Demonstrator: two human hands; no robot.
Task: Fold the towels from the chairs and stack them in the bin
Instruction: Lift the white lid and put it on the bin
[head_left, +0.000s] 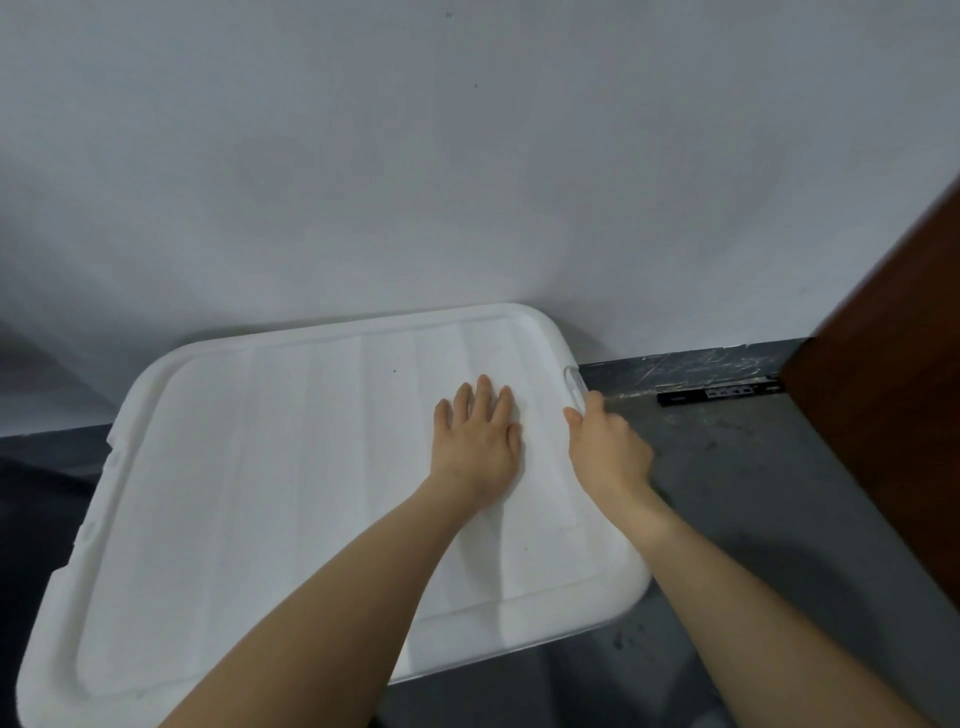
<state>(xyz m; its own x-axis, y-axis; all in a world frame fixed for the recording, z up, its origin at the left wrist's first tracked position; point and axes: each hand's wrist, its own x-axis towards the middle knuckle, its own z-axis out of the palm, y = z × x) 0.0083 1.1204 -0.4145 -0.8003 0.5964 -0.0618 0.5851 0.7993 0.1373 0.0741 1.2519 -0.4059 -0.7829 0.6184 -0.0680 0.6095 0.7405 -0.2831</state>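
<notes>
Two bare forearms are seen reaching up from the lower edge of the frame toward the middle. At the end of the left one, the left hand (480, 441) is laid flat, palm down, with its fingers straight and slightly spread; nothing is grasped by it. It is pressed on the white lid (291, 467) of the bin, right of the lid's middle. Just to its right, the right hand (608, 447) is set at the lid's right edge, with its fingers curled over that edge below a small moulded latch (574, 384); the thumb is seen on top of the rim. The fingertips are hidden under the edge, so how firmly the edge is grasped cannot be told.

The lid is spread across the centre and lower left of the frame, ribbed in shallow lengthwise bands, with rounded corners. The bin's body is covered by it and its contents cannot be seen. The far side of the lid is placed against a pale grey wall (467, 156) filling the upper frame. A dark grey floor (753, 493) is shown to the right and below, and a brown wooden panel (893, 389) is seen along the right edge, with a black strip (717, 394) at its foot by the wall.
</notes>
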